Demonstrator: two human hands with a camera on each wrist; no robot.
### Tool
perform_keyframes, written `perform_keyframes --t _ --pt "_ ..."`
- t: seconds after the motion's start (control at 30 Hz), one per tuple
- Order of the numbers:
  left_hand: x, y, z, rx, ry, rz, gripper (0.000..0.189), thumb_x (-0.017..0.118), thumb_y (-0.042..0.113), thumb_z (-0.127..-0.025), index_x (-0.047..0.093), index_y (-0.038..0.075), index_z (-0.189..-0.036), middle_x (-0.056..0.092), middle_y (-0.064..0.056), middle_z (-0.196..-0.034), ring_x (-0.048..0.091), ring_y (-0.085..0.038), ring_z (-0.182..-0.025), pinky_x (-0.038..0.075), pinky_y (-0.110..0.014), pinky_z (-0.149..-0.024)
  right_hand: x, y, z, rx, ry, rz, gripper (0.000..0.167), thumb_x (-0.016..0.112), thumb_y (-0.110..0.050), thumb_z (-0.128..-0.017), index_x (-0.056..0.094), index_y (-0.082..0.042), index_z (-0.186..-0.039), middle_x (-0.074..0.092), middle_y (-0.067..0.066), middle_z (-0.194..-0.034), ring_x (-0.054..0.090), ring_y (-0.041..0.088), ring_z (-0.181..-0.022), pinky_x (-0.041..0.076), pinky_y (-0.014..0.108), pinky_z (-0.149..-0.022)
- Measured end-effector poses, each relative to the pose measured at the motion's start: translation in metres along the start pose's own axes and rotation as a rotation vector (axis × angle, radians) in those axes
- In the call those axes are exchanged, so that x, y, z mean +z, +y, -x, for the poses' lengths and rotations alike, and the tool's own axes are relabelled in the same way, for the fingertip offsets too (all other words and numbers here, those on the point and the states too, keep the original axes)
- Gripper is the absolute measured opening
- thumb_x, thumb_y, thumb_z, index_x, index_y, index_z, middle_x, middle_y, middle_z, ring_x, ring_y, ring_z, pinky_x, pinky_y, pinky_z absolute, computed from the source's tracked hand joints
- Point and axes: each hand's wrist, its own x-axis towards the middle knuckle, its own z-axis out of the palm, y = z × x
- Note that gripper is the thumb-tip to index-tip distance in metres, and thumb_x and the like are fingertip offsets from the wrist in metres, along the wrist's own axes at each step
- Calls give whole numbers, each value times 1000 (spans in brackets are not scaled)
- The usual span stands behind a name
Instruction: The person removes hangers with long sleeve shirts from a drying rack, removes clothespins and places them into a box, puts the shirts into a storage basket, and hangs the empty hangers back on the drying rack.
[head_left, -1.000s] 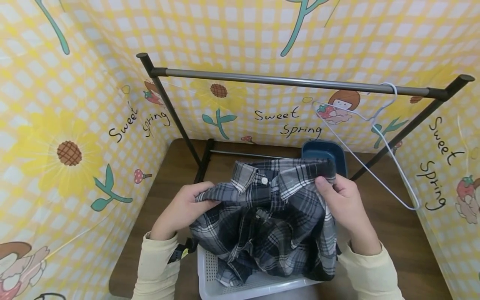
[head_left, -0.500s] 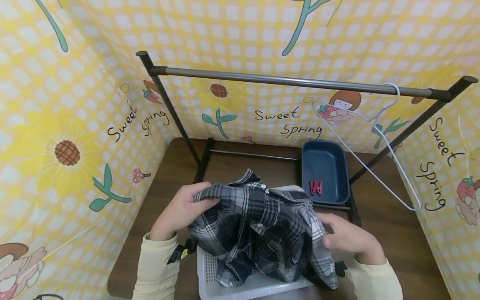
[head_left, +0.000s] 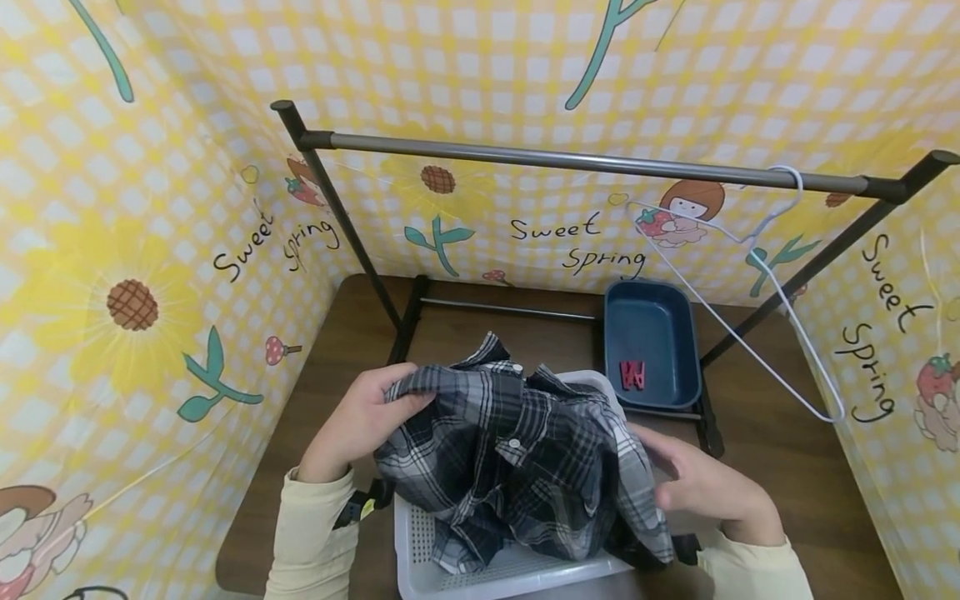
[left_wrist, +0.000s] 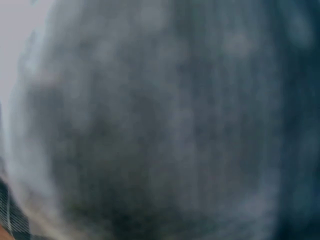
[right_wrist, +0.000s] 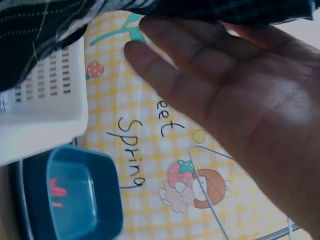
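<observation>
A black, grey and white plaid shirt (head_left: 517, 454) with a collar and white buttons hangs bunched over a white basket (head_left: 408, 567). My left hand (head_left: 362, 423) pinches its left shoulder between thumb and fingers. At the shirt's right side is my right hand (head_left: 716, 483), thumb apart and fingers extended. In the right wrist view that hand (right_wrist: 235, 100) has fairly straight fingers under the cloth's edge; I cannot tell how firmly they touch it. Blurred shirt cloth (left_wrist: 160, 120) fills most of the left wrist view.
A dark clothes rack (head_left: 525, 156) spans the wooden table (head_left: 495, 333). On its bar, at the right, hangs a white wire hanger (head_left: 795, 321). A blue bin (head_left: 663, 333) with red clothespins (head_left: 632, 375) stands behind my right hand. Yellow checked sheeting (head_left: 465, 50) surrounds the table.
My right hand has left the shirt's collar end and moved down and outward. The collar has sunk and folded, uncovering the blue bin. My left hand keeps its hold almost in place.
</observation>
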Motion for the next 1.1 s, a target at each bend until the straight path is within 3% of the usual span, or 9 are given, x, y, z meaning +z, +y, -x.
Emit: perform_keyframes --t 0.07,0.13,0.3,0.43,0.53,0.67,0.83,0.93,1.1 --pt "1 -1 0 2 8 2 8 66 3 -95 67 10 -91 59 2 -82 56 -15 -75 49 -29 -71 2 -4 0 82 21 -4 83 58 -64 -94 29 -23 -160 44 10 -152 46 22 -133 41 32 -103" --pt "1 -2 1 2 11 3 8 65 3 -95 67 9 -92 60 2 -83 56 -14 -76 49 -29 -72 5 -8 -2 159 54 23 86 66 -56 -93 25 -23 -161 40 12 -155 45 27 -133 41 41 -103" --pt "0 -2 1 -12 21 -11 6 65 2 -95 68 8 -94 62 2 -85 57 -14 -78 49 -28 -74 14 -17 -14 314 191 195 84 75 -39 -92 31 -9 -157 44 21 -149 50 36 -126 43 58 -96" --pt "-2 -2 2 -17 18 -6 7 65 0 -94 68 6 -97 64 0 -86 59 -15 -79 50 -28 -74 19 -20 -22 423 249 251 81 74 -44 -91 38 -6 -154 49 22 -145 54 37 -123 45 58 -96" --pt "-2 -2 2 -29 -2 5 8 65 1 -95 69 5 -100 66 -1 -90 62 -16 -82 52 -28 -76 23 -20 -29 471 257 251 87 75 -48 -89 36 -5 -154 46 24 -148 50 41 -129 42 62 -99" --pt "-2 -2 2 -55 -37 31 11 64 3 -97 70 4 -106 68 -3 -96 65 -17 -86 53 -31 -78 31 -19 -41 472 307 265 81 77 -45 -88 42 -5 -149 57 21 -136 56 37 -121 47 58 -95" --pt "-2 -1 0 -74 -64 43 11 63 5 -98 70 5 -108 68 -4 -99 65 -18 -88 53 -32 -80 37 -18 -48 384 424 233 38 75 -15 -91 59 -8 -124 63 6 -101 58 23 -91 49 43 -75" --pt "-3 -2 0 -75 -70 37 12 62 6 -99 69 6 -108 68 -4 -99 64 -18 -89 53 -32 -82 34 -18 -46 317 487 196 23 70 -3 -90 62 -10 -111 59 4 -94 54 24 -86 46 40 -72" --pt "-5 -4 1 -67 -71 28 11 61 6 -99 69 7 -108 67 -2 -98 63 -17 -90 51 -30 -83 26 -16 -37 215 564 138 18 66 3 -91 63 -9 -103 56 6 -90 52 23 -83 45 35 -70"
